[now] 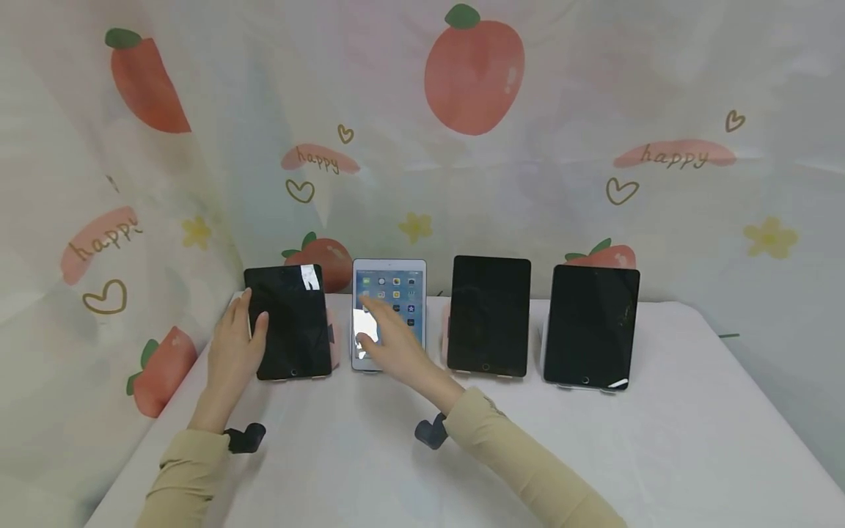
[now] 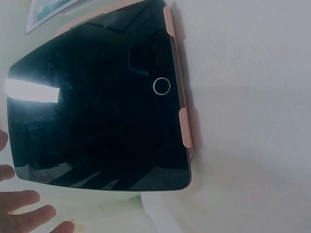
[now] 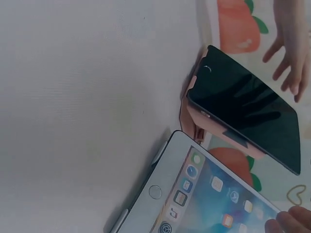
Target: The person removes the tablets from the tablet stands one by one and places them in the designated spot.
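Four tablets stand in a row, leaning on small stands. My left hand is at the left side of the leftmost black tablet, whose pink stand shows along its lower edge. In the left wrist view its fingers are spread and straight beside the tablet; contact cannot be told. The white tablet has a lit home screen with app icons. In front of that screen is my right hand, fingers extended, thumb apart, holding nothing. Whether the right fingertips touch the glass cannot be told.
Two more dark tablets stand to the right, one black tablet on a pinkish stand and another at the far right. A white cloth covers the table. Behind it hangs a printed curtain with fruit, hearts and "happy".
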### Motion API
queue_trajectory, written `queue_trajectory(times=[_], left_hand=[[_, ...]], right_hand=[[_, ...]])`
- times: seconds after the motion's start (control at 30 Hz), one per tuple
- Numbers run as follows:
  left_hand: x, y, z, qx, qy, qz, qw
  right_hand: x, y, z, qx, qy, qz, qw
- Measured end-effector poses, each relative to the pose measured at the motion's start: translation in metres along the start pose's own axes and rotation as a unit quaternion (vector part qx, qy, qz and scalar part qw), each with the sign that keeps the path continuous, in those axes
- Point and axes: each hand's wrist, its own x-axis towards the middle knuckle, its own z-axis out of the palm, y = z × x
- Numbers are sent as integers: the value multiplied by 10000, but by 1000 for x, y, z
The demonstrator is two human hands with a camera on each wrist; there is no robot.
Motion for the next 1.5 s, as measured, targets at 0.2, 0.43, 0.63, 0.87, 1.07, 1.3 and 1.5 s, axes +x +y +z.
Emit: queue_trajectory(times=[0.2,0.43,0.63,0.87,1.07,1.3,1.5], left_hand=[[6,-5,-3,-46,37,-55,10000],[15,-7,1,-98,-33,-78,9999],[21,-6,1,-252,-33,-257,9993],[30,-4,1,-449,212,-274,9984],[37,-9,2,-910,423,-452,9939],[44,-18,3,-1546,530,-655,9844],[49,-25,1,-2159,457,-1016,9700]], right_hand=[[15,-3,8,44,-128,17,9999],[29,-2,12,146,-113,-27,9998],[39,-2,14,217,-210,112,9995],[55,-4,19,-7,-229,47,9997],[68,-6,26,485,-228,182,9984],[77,-13,32,1144,-44,460,9924],[86,-17,38,1676,194,919,9814]])
